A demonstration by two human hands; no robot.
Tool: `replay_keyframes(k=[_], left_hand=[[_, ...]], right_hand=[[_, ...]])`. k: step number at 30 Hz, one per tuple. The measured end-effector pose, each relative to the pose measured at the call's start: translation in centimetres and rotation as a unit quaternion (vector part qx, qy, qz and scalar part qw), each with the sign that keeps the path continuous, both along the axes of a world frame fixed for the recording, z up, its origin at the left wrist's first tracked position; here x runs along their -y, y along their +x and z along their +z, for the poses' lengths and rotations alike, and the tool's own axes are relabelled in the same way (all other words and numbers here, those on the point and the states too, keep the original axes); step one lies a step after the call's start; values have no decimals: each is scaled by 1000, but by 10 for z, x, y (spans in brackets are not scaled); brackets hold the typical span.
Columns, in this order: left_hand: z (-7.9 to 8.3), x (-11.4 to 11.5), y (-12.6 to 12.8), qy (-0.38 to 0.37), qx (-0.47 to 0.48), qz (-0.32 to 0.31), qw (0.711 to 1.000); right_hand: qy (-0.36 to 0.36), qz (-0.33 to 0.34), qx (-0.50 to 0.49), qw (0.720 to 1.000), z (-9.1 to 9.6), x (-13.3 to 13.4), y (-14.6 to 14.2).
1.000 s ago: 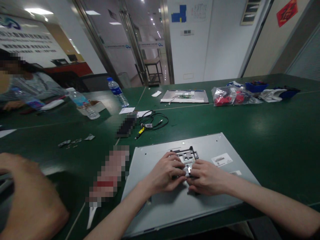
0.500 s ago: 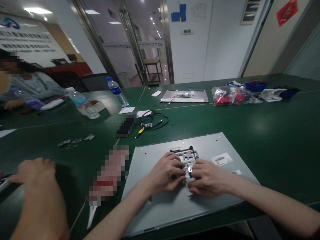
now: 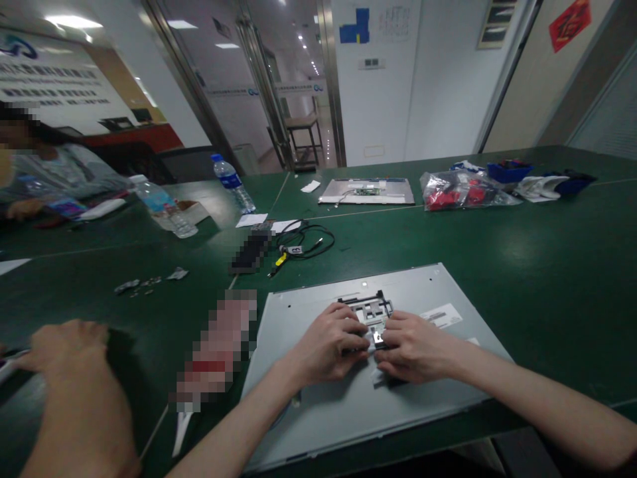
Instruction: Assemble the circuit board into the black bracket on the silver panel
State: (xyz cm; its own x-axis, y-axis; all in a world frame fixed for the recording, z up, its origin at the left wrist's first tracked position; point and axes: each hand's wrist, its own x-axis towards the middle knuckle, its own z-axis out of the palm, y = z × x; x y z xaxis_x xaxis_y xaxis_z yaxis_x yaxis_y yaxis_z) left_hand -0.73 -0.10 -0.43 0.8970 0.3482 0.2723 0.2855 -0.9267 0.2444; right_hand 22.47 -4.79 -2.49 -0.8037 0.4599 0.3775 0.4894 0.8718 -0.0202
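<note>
Head view: left hand (image 3: 334, 342) and right hand (image 3: 418, 346) face each other, half-curled over the panel (image 3: 318, 421), grips unclear.

An office around me, broad green table (image 3: 497, 252), far glass doors (image 3: 219, 73), probably a company sign (image 3: 44, 74), blurred, far left

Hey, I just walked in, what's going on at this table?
A person has both bare hands at the middle of a flat grey panel lying on the green table. The left hand and right hand are close together by a small metal bracket; exactly what the fingertips grip is hard to make out. Beyond the panel lies a black cable, loosely coiled. Another person's hand is at the left.
</note>
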Motion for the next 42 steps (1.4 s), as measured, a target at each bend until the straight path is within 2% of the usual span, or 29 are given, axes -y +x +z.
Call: replay_keyframes(k=[14, 23, 27, 35, 42], left_hand=[[-1, 1, 1, 13, -3, 5, 1000], [-1, 1, 2, 12, -1, 4, 1000], [-2, 1, 1, 17, -1, 6, 1000], [-2, 2, 3, 39, 8, 12, 999], [-2, 3, 5, 50, 10, 12, 999]], right_hand=[[-12, 0, 10, 1000, -2, 2, -3], [-22, 30, -22, 999, -3, 2, -1], [-29, 4, -36, 999, -2, -2, 1], [-98, -110, -62, 987, 5, -6, 0], [-160, -123, -115, 973, -3, -6, -1]])
